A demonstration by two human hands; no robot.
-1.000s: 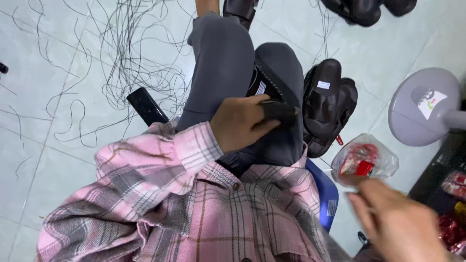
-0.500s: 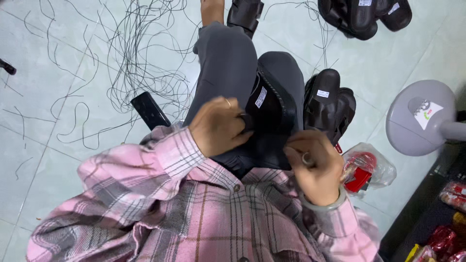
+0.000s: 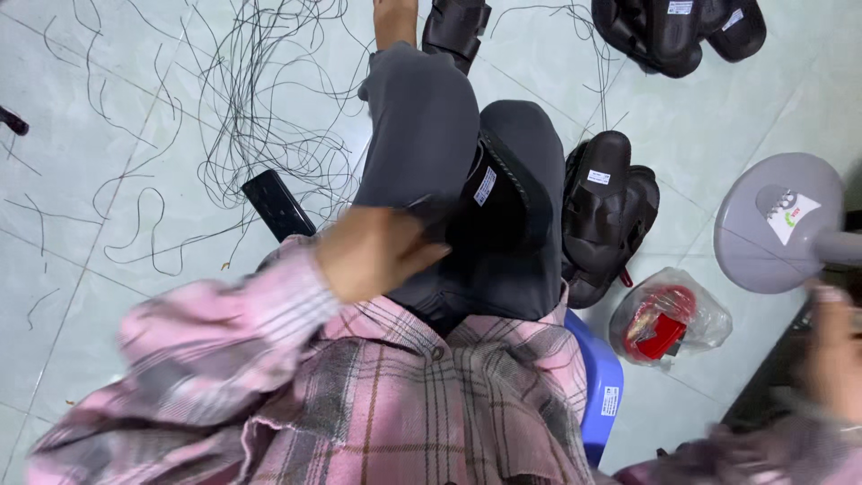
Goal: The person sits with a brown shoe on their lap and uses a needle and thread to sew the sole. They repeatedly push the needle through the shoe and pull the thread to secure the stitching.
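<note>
Black rubber sandal (image 3: 498,193) resting on the lap

Left hand (image 3: 373,251), blurred, touches the sandal's near edge, fingers curled; grip unclear. Right hand (image 3: 831,350) hangs well apart, fingers unreadable.

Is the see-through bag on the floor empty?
No. The clear plastic bag has red things inside, showing through it, beside the grey fan base.
</note>
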